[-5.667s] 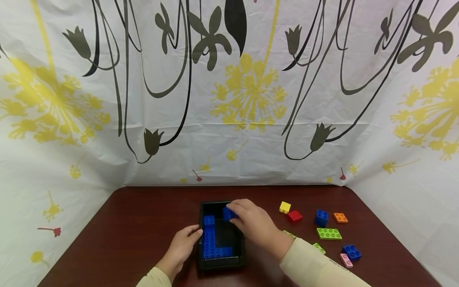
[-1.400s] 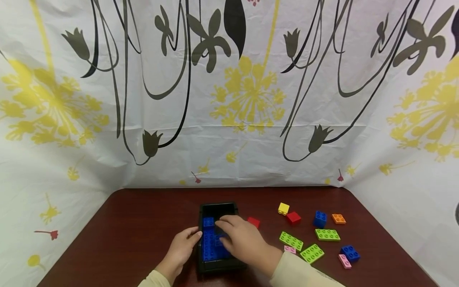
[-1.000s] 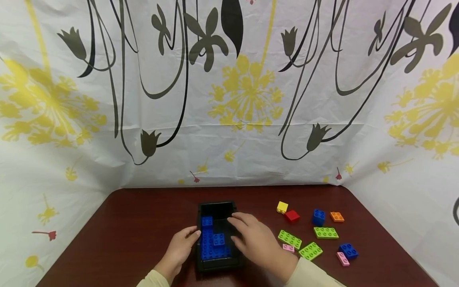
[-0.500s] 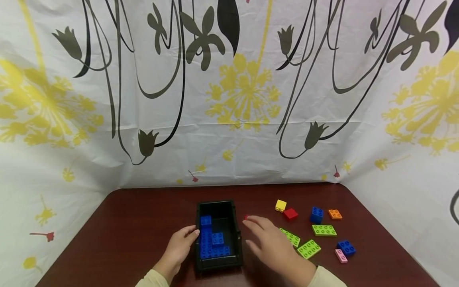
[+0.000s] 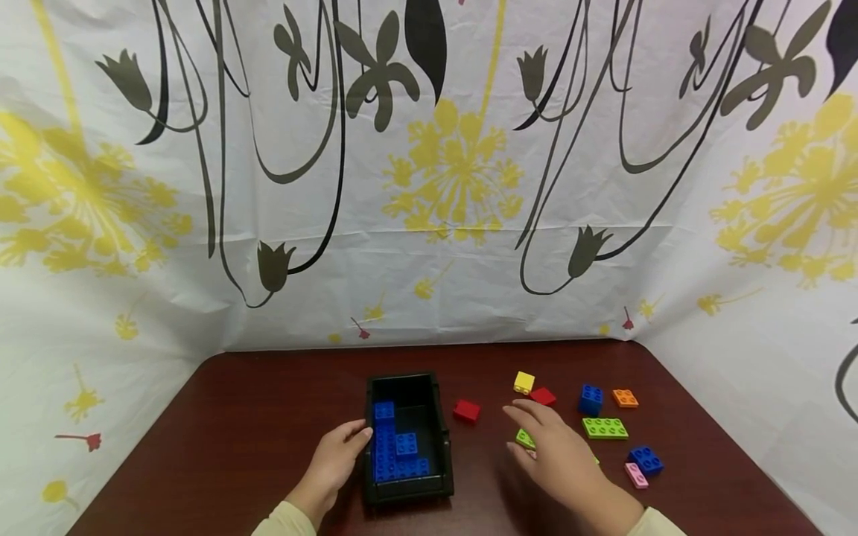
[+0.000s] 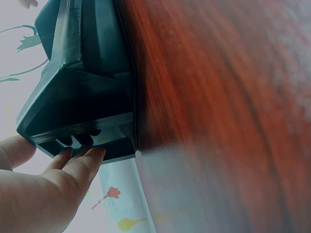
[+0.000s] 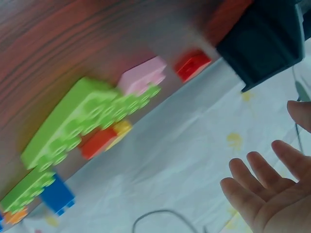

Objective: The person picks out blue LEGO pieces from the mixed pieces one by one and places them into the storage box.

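My left hand (image 5: pixel 335 461) grips the left side of a black plastic bin (image 5: pixel 410 490), thumb at the rim; in the left wrist view its fingertips (image 6: pixel 90 162) press against the bin wall. Inside lie blue toy building bricks (image 5: pixel 385 447) in an L along the left and near sides, with a smaller blue brick (image 5: pixel 406 444) in the corner. My right hand (image 5: pixel 559 458) hovers over the table, holding nothing, fingers spread in the right wrist view. Beneath it are lime green bricks (image 7: pixel 63 121) and a pink brick (image 7: pixel 143 75), partly hidden in the head view.
A lone red brick (image 5: pixel 466 411) lies just right of the bin. Farther right are a yellow brick (image 5: pixel 524 383), another red one (image 5: pixel 544 397), blue bricks (image 5: pixel 591 400), an orange brick (image 5: pixel 625 399) and a small pink one (image 5: pixel 636 476). A patterned sheet (image 5: pixel 429 298) hangs behind the table.
Earlier my right hand brought a blue brick into the bin and left it beside the others. Since then it has moved right, out over the loose bricks. The left hand keeps its hold.
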The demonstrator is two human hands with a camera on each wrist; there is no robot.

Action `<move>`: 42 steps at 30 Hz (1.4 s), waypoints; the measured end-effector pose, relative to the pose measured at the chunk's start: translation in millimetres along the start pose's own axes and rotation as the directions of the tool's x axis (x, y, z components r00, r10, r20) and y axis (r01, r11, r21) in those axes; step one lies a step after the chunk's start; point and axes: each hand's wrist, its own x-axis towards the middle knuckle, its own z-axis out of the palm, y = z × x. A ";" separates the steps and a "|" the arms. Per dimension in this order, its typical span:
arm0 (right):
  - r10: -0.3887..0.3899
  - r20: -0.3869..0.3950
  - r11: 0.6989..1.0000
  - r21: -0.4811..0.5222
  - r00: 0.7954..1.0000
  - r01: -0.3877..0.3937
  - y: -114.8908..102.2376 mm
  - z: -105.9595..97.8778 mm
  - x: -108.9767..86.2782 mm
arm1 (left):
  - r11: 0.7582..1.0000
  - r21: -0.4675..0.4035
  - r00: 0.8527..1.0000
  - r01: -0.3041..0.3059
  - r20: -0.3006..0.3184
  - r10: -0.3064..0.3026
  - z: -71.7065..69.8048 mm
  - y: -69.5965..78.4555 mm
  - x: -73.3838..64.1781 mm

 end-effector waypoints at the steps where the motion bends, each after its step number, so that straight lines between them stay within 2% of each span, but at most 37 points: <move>1: 0.015 0.007 1.000 0.001 1.000 -0.015 3.1 -2.1 -0.1 | 1.000 -0.001 1.000 0.000 -0.001 0.000 -0.3 -0.1 0.1; 4: 0.063 0.026 0.998 0.009 0.998 -0.063 13.1 -9.0 -0.3 | 1.000 -0.002 1.000 0.003 -0.004 -0.003 -1.2 -0.5 0.3; 8: 0.109 0.009 0.994 0.011 0.994 -0.109 28.9 -17.0 -3.3 | 1.000 0.003 1.000 0.004 0.003 -0.004 -1.3 -1.0 0.8; 13: 0.132 -0.037 0.991 0.004 0.991 -0.132 48.7 -23.1 -11.9 | 1.000 -0.003 1.000 0.001 0.009 -0.001 -1.0 -1.1 1.4; 17: 0.153 -0.033 0.988 -0.013 0.988 -0.153 64.6 -26.4 -19.0 | 1.000 -0.008 1.000 0.001 0.003 -0.001 -0.4 -0.1 1.2; 28: 0.243 0.083 0.970 -0.024 0.966 -0.242 104.8 -30.6 -28.9 | 1.000 0.002 1.000 0.011 0.013 -0.011 0.6 -1.0 0.9; 36: 0.255 0.137 0.967 -0.020 0.957 -0.255 126.4 -29.1 -36.1 | 1.000 0.007 1.000 0.017 0.025 -0.017 2.3 -1.6 2.6; 42: 0.279 0.217 0.960 -0.036 0.936 -0.278 138.3 -28.2 -37.1 | 1.000 0.010 1.000 0.023 0.016 -0.023 0.5 -0.7 2.0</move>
